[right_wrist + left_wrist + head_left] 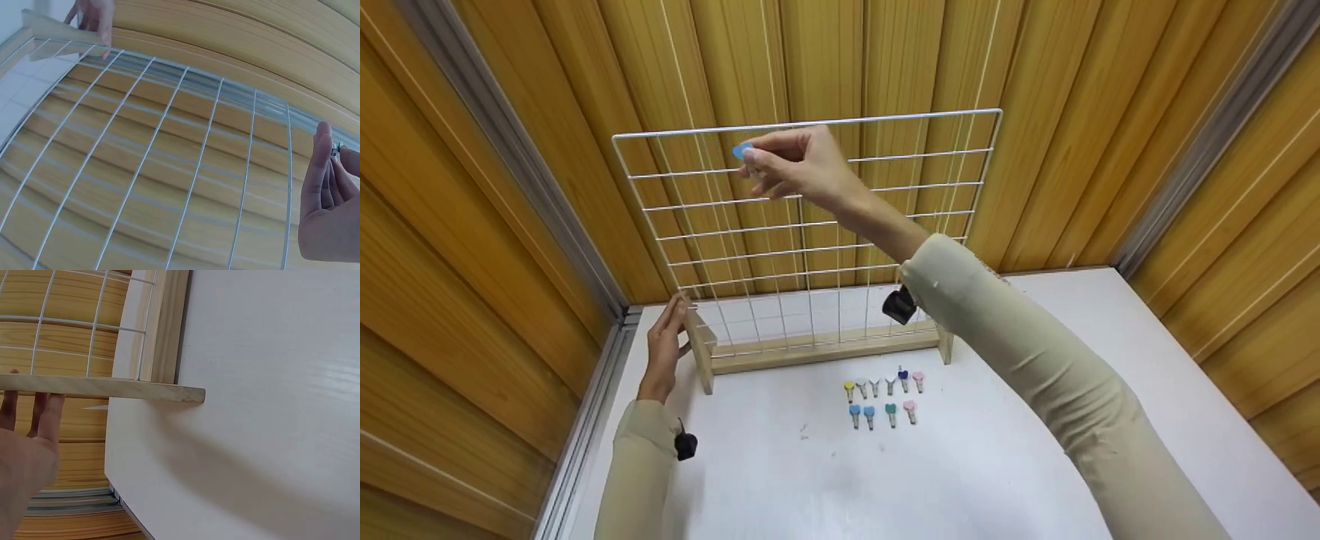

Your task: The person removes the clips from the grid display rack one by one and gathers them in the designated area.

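Note:
Close to the top wires of a white wire grid (pixel 807 225), my right hand (pixel 810 166) pinches a small clip with a light blue head (pixel 740 151) between thumb and fingers. In the right wrist view a bit of the clip's metal (pixel 336 151) shows between the fingertips. Whether the clip touches a wire, I cannot tell. My left hand (pixel 664 346) grips the upper part of the wooden side support (pixel 701 352) at the grid's left. From the left wrist view, fingers lie against one face of that support (pixel 112 387) and a fingertip shows past its other edge.
In front of the stand, two rows of small clips lie on the white table (pixel 960 465): a yellow clip (pixel 850 387), a dark blue clip (pixel 903 376), blue clips (pixel 855 412), a green clip (pixel 891 411), a pink clip (pixel 910 407) and others. Wood-patterned walls (pixel 1065 150) enclose the table.

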`<state>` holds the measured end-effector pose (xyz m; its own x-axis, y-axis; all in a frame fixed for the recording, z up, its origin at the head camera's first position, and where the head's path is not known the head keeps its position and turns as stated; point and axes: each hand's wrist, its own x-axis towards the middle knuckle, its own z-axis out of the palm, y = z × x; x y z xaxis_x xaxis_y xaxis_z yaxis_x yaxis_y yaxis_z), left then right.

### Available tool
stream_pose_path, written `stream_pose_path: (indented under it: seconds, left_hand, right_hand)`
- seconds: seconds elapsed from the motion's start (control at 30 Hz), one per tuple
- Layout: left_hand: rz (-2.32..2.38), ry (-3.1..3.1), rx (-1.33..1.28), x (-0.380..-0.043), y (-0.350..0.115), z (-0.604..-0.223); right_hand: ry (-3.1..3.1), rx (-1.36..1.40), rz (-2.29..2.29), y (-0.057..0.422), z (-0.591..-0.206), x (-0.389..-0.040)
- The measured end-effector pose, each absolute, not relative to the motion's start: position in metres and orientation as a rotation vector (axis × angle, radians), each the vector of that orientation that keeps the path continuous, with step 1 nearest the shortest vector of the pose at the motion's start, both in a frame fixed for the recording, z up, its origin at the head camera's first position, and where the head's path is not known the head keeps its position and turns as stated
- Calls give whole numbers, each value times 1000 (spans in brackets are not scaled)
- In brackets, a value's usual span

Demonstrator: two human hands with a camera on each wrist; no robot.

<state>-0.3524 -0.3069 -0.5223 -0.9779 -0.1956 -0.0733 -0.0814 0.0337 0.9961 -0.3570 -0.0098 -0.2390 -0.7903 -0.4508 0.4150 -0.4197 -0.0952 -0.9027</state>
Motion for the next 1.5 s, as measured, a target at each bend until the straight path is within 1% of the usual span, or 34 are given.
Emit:
stream_pose_path:
  seconds: [0.1,0.23,0.4,0.63,0.77,1.03,1.3,1.5]
  left_hand:
    - [-2104,-2186,315,-357,-306,-518]
    - [-2120,-2169,323,-364,-303,-513]
    - [-2124,-2169,308,-371,-298,-511]
    - [-2139,-2161,300,-375,-288,-517]
    - [-2129,-2160,304,-374,-289,-516]
    - [-2120,-2134,318,-367,-296,-513]
    - [-2077,-2171,309,-368,-299,-513]
    - [-2072,-2172,312,-371,-298,-515]
  right_hand:
    - [2167,-969,-2058,13,-243,-356]
    - [2224,-829,-2081,47,-252,-359]
    - [2319,-724,-2026,91,-268,-358]
    - [2372,-667,-1992,155,-296,-343]
    - [2401,-583,-1970,183,-314,-334]
    - [2416,-470,-1906,199,-348,-323]
    - [2440,-387,-1884,205,-382,-328]
    - [2433,-327,-1832,208,-415,-336]
